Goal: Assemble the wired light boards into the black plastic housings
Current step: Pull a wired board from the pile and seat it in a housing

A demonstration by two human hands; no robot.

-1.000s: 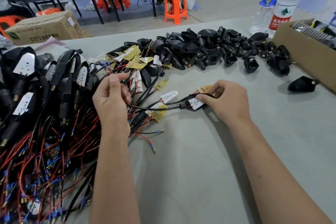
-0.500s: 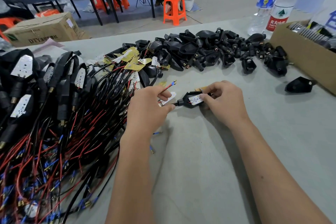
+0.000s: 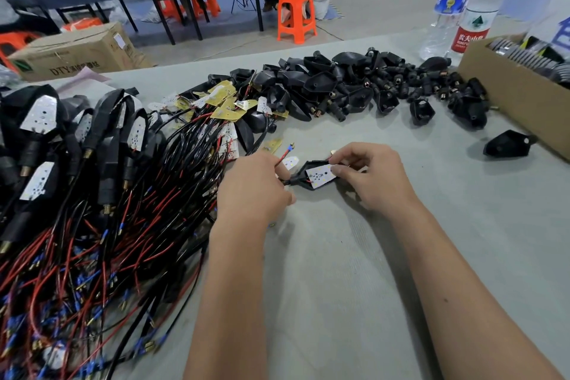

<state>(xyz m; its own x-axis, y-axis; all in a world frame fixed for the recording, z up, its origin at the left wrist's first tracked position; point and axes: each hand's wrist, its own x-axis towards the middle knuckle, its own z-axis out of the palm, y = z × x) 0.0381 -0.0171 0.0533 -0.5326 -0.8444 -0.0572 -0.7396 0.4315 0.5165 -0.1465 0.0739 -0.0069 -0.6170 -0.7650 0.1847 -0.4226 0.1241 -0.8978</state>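
Head view: both forearms are reaching up from the bottom edge toward the middle of the frame, the hands meeting over the grey table (image 3: 354,271). The left hand (image 3: 256,185) is lying knuckles up with its fingers curled under, gripping a red wire (image 3: 282,157) whose metal tip is poking up and to the right above the knuckles. The right hand (image 3: 370,176) is arching over a black housing (image 3: 303,174) just right of centre, its thumb and fingertips pinching the white light board (image 3: 320,175) that is sitting in the housing's open face. The housing's narrow end is pointing left, toward the left hand. A heap of finished housings with red and black wires (image 3: 92,225) is filling the left side of the frame, loose yellow and white boards (image 3: 225,102) are lying just above centre left, and a pile of empty housings (image 3: 354,83) is stretching across the upper middle. One housing (image 3: 505,145) is lying alone at the right, beside a cardboard box (image 3: 509,92), with two water bottles (image 3: 462,6) standing at the upper right.
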